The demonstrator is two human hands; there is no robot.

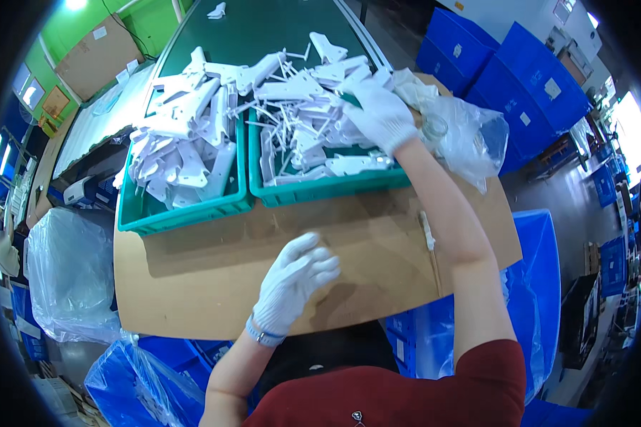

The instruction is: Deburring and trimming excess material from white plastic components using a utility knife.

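Note:
My right hand (379, 117), in a white knit glove, reaches over the right green bin (335, 188). Its fingers and thumb are apart among white plastic parts (292, 89), and the fingertips blend into the pile. Nearer to me, my left hand (294, 283), also gloved, hovers above the brown tabletop (192, 285). Loosely curled, its fingers stand apart with nothing visible in them. Beside the right bin, the left green bin (185, 222) is heaped with flat, gun-shaped white parts (171, 164). Thin white sticks (281, 139) lie among the parts in the right bin.
A green conveyor belt (263, 28) runs away behind the bins. At the right bin's side lies a clear plastic bag (470, 135) with a clear jar (434, 128). A thin white-tipped tool (429, 238) rests on the tabletop. Lined blue bins (538, 285) flank the table.

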